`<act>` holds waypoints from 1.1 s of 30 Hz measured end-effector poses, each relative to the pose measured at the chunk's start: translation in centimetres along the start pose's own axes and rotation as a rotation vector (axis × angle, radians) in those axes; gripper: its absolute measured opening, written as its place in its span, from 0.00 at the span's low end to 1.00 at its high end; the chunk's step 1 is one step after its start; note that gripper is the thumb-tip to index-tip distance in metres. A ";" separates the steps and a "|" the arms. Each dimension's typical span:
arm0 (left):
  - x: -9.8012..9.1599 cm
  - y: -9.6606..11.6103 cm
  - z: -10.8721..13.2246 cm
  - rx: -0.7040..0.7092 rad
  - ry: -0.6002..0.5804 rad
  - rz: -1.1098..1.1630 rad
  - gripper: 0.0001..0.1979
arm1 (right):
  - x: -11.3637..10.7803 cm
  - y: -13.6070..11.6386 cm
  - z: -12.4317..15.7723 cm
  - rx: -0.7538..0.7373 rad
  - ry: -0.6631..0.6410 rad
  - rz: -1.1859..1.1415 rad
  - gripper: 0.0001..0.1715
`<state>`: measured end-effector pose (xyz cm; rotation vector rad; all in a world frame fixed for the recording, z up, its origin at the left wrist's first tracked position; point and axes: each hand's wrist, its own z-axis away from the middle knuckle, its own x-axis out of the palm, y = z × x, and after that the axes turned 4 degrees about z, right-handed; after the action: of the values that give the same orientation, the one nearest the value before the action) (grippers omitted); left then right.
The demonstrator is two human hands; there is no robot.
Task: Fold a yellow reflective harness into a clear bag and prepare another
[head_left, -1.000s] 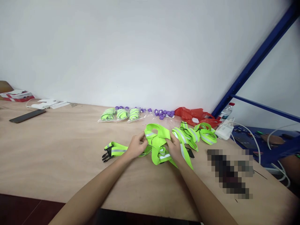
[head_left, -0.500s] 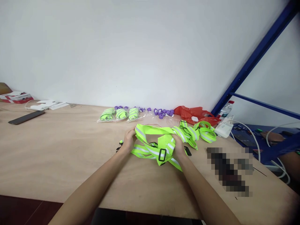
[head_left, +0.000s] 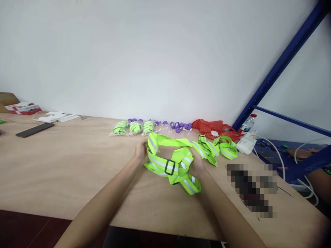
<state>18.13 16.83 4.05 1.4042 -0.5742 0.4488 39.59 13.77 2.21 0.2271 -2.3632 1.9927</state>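
Note:
Between my hands is a neon-yellow reflective strap [head_left: 159, 162] with silver stripes and a black slide buckle [head_left: 170, 167]. My left hand [head_left: 141, 151] is closed around the strap's left loop, its fingertips partly behind the band. On the other side my right hand [head_left: 197, 163] grips the bunched folds, and most of its fingers are hidden behind them. A short loop dangles below the right hand. Just beyond lie more reflective straps [head_left: 229, 151] in a loose heap on the wooden table [head_left: 64, 172].
Along the wall sit clear bags of folded straps [head_left: 120, 127], several purple pieces [head_left: 178, 126] and a red plastic bag [head_left: 212, 126]. A white adapter [head_left: 246, 144], cables and a bottle [head_left: 248, 124] stand right, near a blue metal frame [head_left: 281, 63]. A dark flat bar [head_left: 34, 129] lies left.
The buckle has shifted left and slightly up, and the left loop is turned more toward me. My left hand has moved slightly left. The view has shifted a little.

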 end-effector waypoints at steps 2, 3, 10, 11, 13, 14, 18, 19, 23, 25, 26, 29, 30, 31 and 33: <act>0.5 1.7 0.5 -0.008 0.021 0.014 0.13 | -0.1 -1.0 0.1 0.080 -0.072 -0.058 0.29; 0.7 2.7 0.8 -0.008 0.012 -0.003 0.14 | -0.2 -1.6 0.1 0.124 -0.098 -0.093 0.30; 1.5 10.2 4.6 0.205 -0.350 -0.625 0.14 | -2.4 -6.4 -0.3 -0.019 0.098 -0.027 0.16; 1.7 11.1 5.2 0.250 -0.390 -0.730 0.13 | -2.8 -7.0 -0.3 -0.120 0.180 0.055 0.13; 2.2 12.7 6.3 0.323 -0.436 -0.894 0.15 | -3.6 -8.3 0.1 -0.358 0.340 0.334 0.08; 2.4 13.4 6.8 0.354 -0.438 -0.955 0.17 | -4.1 -8.9 0.5 -0.482 0.411 0.518 0.09; 2.9 15.4 8.3 0.480 -0.349 -1.199 0.16 | -6.1 -11.4 2.2 -0.843 0.595 1.184 0.13; 2.9 15.8 8.5 0.532 -0.304 -1.261 0.14 | -6.5 -12.0 2.6 -0.887 0.631 1.269 0.12; 2.8 17.4 8.7 0.755 -0.112 -1.289 0.08 | -7.3 -14.0 3.8 -0.924 0.769 1.276 0.13; 2.8 17.9 8.4 0.840 -0.011 -1.159 0.09 | -7.3 -14.5 4.1 -0.843 0.784 1.118 0.13; 2.9 17.8 8.3 0.863 0.024 -1.084 0.11 | -7.3 -14.6 4.2 -0.787 0.773 1.008 0.12; 3.2 15.6 9.0 0.795 -0.018 -0.927 0.16 | -6.6 -14.0 4.2 -0.620 0.687 0.712 0.10; 3.4 13.9 9.6 0.729 -0.078 -0.908 0.18 | -6.2 -13.5 4.2 -0.583 0.653 0.650 0.10; 3.7 11.8 10.3 0.639 -0.169 -0.898 0.21 | -5.6 -13.1 4.1 -0.552 0.622 0.605 0.09; 4.3 6.6 12.2 0.478 -0.330 -0.923 0.24 | -4.3 -12.1 4.0 -0.501 0.590 0.509 0.09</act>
<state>16.21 5.40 12.74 2.0375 -0.0198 -0.4258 45.81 8.20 12.83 -0.9175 -2.5173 1.2357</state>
